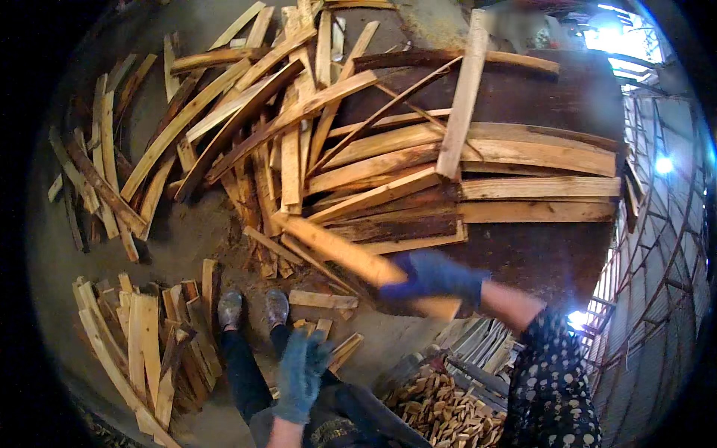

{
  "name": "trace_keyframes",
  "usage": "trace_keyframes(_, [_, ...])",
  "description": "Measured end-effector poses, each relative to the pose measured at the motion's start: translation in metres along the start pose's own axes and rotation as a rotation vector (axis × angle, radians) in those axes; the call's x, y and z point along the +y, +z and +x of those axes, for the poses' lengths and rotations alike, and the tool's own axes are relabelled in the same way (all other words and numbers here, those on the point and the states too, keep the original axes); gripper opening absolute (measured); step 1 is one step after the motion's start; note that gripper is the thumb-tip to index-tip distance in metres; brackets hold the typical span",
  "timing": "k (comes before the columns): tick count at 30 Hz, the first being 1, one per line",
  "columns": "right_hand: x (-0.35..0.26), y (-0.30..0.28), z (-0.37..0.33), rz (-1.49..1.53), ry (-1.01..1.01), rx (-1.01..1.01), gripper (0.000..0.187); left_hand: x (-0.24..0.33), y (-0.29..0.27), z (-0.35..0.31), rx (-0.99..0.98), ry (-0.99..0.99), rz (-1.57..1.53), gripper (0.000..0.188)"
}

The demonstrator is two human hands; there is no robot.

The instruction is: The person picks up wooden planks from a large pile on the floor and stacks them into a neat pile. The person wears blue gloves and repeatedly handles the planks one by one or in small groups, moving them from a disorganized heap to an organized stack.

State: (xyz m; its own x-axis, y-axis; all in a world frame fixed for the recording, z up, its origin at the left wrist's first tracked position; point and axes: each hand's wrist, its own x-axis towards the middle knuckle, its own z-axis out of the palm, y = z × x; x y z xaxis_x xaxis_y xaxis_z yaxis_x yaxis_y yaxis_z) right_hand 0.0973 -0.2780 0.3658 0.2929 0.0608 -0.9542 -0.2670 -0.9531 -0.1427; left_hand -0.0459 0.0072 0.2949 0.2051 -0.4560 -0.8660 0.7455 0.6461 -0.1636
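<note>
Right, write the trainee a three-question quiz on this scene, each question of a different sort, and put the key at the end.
1. Which hand grips the long, flat, tan wooden plank?

2. True or false: the left hand is bare.

3. Where in the picture is the heap of short, pale wooden pieces?
A) Upper left
B) Lower right
C) Upper right

Key:
1. The right hand, in a dark blue work glove.
2. False; it wears a blue-green work glove.
3. B
</note>
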Motion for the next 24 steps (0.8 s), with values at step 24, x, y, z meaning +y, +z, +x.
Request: trace_keyframes(24, [0.065,-0.115,0.158,-0.552,0.106,1.197,0.043,0.000,-0.045,-0.001,0.099,0.207,-0.035,0.035])
